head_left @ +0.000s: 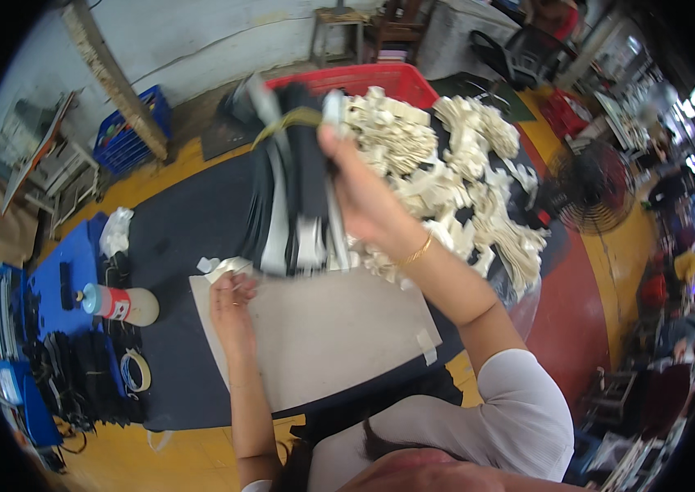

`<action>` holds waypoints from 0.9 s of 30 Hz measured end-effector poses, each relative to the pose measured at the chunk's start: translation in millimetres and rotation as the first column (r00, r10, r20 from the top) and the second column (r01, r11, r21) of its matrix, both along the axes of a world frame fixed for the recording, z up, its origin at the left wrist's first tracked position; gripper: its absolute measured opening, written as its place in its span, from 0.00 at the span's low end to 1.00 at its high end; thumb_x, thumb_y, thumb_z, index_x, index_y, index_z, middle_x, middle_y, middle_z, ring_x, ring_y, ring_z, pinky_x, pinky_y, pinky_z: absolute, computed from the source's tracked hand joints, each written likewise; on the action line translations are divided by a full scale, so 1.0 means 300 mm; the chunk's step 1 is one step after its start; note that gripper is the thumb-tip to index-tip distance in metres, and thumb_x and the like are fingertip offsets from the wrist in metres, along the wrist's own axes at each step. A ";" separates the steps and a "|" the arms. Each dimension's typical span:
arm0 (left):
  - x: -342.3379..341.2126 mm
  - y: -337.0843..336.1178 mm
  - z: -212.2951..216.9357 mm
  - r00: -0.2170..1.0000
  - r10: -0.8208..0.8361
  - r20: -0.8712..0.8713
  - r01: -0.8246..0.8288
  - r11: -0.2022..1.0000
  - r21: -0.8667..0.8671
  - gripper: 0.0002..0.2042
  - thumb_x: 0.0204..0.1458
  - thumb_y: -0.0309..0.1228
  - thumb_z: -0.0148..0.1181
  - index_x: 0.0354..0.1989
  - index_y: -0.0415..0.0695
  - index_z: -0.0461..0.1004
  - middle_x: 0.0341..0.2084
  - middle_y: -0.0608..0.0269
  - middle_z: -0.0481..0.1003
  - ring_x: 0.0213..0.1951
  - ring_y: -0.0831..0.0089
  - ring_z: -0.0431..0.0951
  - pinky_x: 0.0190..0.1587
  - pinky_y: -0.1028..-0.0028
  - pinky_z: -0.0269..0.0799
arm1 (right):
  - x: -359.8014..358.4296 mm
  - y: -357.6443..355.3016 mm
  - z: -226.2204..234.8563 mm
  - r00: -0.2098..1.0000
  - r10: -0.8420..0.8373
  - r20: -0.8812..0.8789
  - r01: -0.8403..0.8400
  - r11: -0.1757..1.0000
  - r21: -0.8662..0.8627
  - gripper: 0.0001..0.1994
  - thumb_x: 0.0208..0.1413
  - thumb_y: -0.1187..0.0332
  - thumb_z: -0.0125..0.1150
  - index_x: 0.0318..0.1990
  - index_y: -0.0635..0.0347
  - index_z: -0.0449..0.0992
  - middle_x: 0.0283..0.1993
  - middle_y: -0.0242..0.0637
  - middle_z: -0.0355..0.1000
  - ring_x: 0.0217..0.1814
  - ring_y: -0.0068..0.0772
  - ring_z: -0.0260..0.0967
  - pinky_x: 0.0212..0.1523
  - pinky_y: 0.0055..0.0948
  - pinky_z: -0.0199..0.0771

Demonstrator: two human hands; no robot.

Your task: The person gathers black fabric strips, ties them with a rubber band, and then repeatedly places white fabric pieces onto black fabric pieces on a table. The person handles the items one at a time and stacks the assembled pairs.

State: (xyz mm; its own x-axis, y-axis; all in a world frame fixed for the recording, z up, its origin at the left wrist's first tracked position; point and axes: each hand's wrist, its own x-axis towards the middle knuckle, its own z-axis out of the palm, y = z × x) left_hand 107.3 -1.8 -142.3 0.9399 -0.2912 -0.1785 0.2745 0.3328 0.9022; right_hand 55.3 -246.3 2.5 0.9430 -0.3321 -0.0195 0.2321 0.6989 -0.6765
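My right hand [357, 187] is raised over the table, its fingers closed round a thick bundle of black and grey strips [302, 172]. A yellow band [290, 120] is tied across the upper part of this bundle, which is blurred by motion. Below it, my left hand [233, 305] is at the left edge of a beige board [331, 336], fingers curled in together. A small white strip [229, 268] lies right at those fingertips; whatever is between them is too small to make out.
Cream fabric strips [438, 164] heap on the dark table [175, 238], before a red crate [401, 80]. At left stand a glue-like bottle [122, 304], a tape roll [135, 371] and black strip bundles [89, 369]. A fan [589, 189] stands at right.
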 end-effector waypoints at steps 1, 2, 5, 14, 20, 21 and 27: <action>-0.002 -0.003 -0.004 0.998 -0.051 0.047 0.050 0.999 0.021 0.13 0.66 0.36 0.52 0.50 0.39 0.72 0.43 0.58 0.77 0.41 0.71 0.78 0.47 0.72 0.71 | 0.067 -0.056 0.027 0.999 -0.009 0.050 0.009 1.000 -0.008 0.24 0.63 0.51 0.59 0.60 0.54 0.65 0.55 0.37 0.71 0.55 0.33 0.72 0.56 0.38 0.76; -0.008 -0.006 -0.004 0.996 -0.070 0.056 0.066 0.995 0.077 0.12 0.65 0.35 0.53 0.49 0.39 0.73 0.41 0.58 0.77 0.40 0.72 0.78 0.47 0.73 0.71 | 0.135 -0.114 0.053 0.996 -0.037 0.080 0.038 0.999 -0.009 0.22 0.65 0.50 0.56 0.58 0.55 0.69 0.54 0.36 0.74 0.53 0.35 0.74 0.57 0.40 0.75; -0.029 -0.017 0.013 0.991 -0.088 0.101 0.068 0.981 0.183 0.11 0.64 0.33 0.54 0.47 0.38 0.73 0.39 0.58 0.77 0.42 0.72 0.78 0.49 0.73 0.71 | 0.349 -0.315 0.125 0.965 -0.250 0.076 0.257 0.962 -0.088 0.20 0.65 0.52 0.55 0.56 0.55 0.71 0.52 0.37 0.76 0.51 0.37 0.75 0.57 0.42 0.75; -0.036 -0.015 -0.002 0.967 -0.220 0.128 0.174 0.938 0.298 0.08 0.61 0.25 0.57 0.46 0.37 0.74 0.39 0.60 0.77 0.41 0.74 0.77 0.48 0.76 0.69 | 0.800 -0.901 -0.018 0.893 -0.446 0.056 0.448 0.894 -0.027 0.24 0.65 0.51 0.55 0.59 0.58 0.68 0.58 0.40 0.72 0.57 0.43 0.72 0.64 0.51 0.66; -0.037 -0.013 -0.019 0.960 -0.206 0.187 0.138 0.935 0.326 0.07 0.60 0.24 0.57 0.46 0.38 0.75 0.39 0.60 0.77 0.41 0.74 0.76 0.46 0.75 0.70 | 0.738 -1.141 -0.343 0.754 -0.566 -0.333 0.523 0.824 -0.218 0.32 0.57 0.59 0.64 0.67 0.53 0.57 0.65 0.43 0.63 0.56 0.49 0.72 0.58 0.69 0.57; -0.036 -0.012 -0.015 0.954 -0.230 0.195 0.154 0.928 0.340 0.08 0.60 0.24 0.57 0.46 0.37 0.75 0.39 0.60 0.77 0.41 0.73 0.77 0.46 0.75 0.71 | 0.727 -1.158 -0.334 0.661 -0.676 -0.326 0.565 0.734 -0.377 0.31 0.56 0.61 0.65 0.64 0.54 0.59 0.62 0.43 0.65 0.54 0.47 0.71 0.55 0.64 0.59; -0.033 -0.001 0.004 0.921 -0.287 0.262 0.132 0.865 0.483 0.10 0.60 0.30 0.60 0.46 0.40 0.76 0.41 0.60 0.77 0.43 0.72 0.77 0.47 0.72 0.72 | 0.649 -0.930 -0.006 0.801 -0.599 0.019 0.504 0.657 -0.561 0.32 0.53 0.74 0.69 0.63 0.56 0.58 0.53 0.45 0.71 0.52 0.42 0.71 0.48 0.42 0.71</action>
